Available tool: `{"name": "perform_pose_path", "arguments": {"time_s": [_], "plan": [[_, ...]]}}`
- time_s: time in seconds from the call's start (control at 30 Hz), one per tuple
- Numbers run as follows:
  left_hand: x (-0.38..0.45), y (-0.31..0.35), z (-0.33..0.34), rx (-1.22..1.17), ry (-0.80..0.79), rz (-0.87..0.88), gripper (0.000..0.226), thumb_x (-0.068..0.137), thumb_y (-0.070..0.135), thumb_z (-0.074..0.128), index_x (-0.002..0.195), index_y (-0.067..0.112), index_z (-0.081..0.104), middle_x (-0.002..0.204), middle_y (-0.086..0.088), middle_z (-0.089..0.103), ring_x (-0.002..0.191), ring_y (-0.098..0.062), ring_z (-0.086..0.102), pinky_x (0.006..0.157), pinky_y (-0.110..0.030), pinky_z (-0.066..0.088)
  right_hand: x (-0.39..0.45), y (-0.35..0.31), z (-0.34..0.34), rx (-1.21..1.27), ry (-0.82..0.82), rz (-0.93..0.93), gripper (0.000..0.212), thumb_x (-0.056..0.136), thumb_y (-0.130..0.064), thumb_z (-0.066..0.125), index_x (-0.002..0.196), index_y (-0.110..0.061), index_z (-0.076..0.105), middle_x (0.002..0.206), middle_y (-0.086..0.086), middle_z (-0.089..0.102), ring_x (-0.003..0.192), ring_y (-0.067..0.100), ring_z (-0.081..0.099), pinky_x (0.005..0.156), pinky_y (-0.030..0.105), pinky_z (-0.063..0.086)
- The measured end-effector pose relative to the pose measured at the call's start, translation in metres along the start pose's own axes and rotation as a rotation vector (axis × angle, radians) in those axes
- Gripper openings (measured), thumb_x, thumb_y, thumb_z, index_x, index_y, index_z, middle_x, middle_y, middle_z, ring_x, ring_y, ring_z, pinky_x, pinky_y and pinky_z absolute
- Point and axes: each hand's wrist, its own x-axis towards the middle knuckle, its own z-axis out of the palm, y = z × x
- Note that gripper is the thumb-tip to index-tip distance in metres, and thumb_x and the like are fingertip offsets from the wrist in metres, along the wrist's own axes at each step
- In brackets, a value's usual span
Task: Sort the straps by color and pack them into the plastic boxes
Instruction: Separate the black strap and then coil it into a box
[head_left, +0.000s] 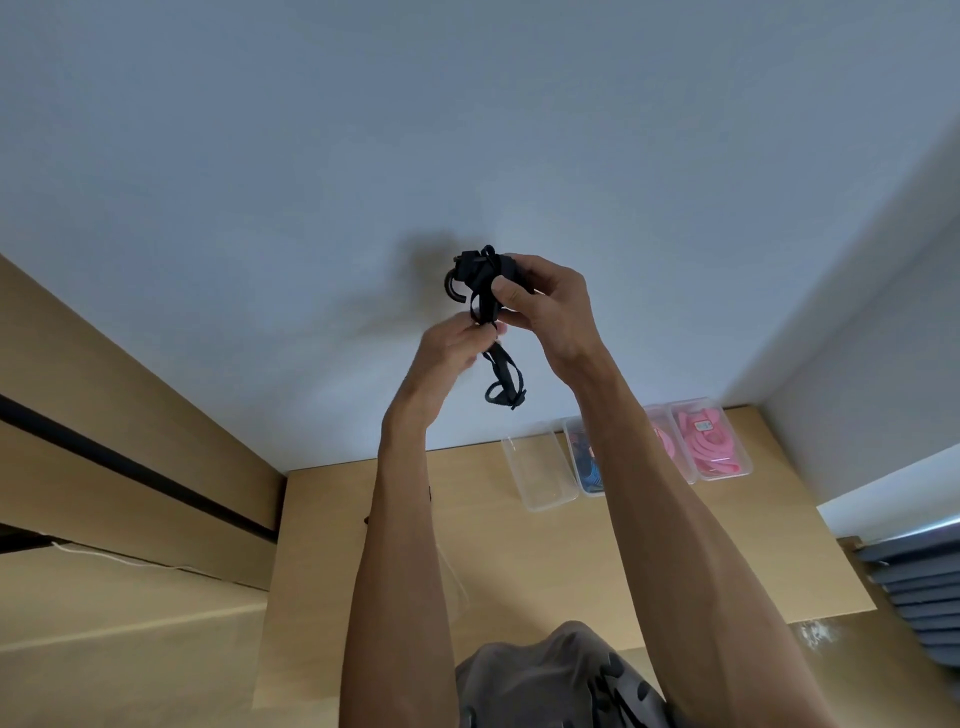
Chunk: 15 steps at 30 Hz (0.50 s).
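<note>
Two bare arms reach up in front of a pale wall. The right hand (540, 301) grips the bunched top of a black strap (485, 291), its fingers curled round it beside a dark metal hook (453, 288). Just below, the left hand (452, 348) pinches the strap's middle, and a loose loop hangs beneath. On the wooden desk (519, 561) against the wall stand clear plastic boxes: one empty box (540, 475), one with blue straps (587, 467), and one with pink straps (709, 441).
</note>
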Motion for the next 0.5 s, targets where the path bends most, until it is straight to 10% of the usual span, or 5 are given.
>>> {"name": "perform_pose_path", "arguments": {"time_s": [0.23,0.4,0.5], "plan": [[0.004,-0.004,0.004,0.204,0.066,-0.052,0.028,0.078,0.009,0.074,0.103,0.017,0.067,0.078,-0.001,0.069,0.073,-0.014,0.063,0.079,-0.030,0.050,0.001,0.010,-0.004,-0.261,0.223,-0.037,0.027,0.081,-0.005,0.074,0.108,-0.007,0.074,0.096,0.006,0.074,0.090,0.029,0.070,0.088,0.046,0.057],[0.002,-0.004,0.005,0.715,0.195,0.032,0.021,0.078,0.001,0.059,0.076,0.021,0.063,0.067,0.003,0.059,0.066,-0.024,0.056,0.056,-0.025,0.035,0.003,0.019,-0.011,-0.424,0.402,-0.085,0.032,0.075,-0.009,0.075,0.105,-0.017,0.075,0.103,0.004,0.072,0.087,-0.002,0.063,0.077,0.012,0.047],[0.003,0.007,0.002,0.747,0.271,0.201,0.025,0.080,0.002,0.062,0.087,0.020,0.076,0.076,0.002,0.072,0.072,-0.023,0.066,0.060,-0.026,0.047,0.003,0.023,-0.020,-0.583,0.329,-0.056,0.036,0.074,-0.008,0.075,0.109,-0.017,0.076,0.101,0.003,0.070,0.089,0.012,0.065,0.078,0.025,0.054]]}}
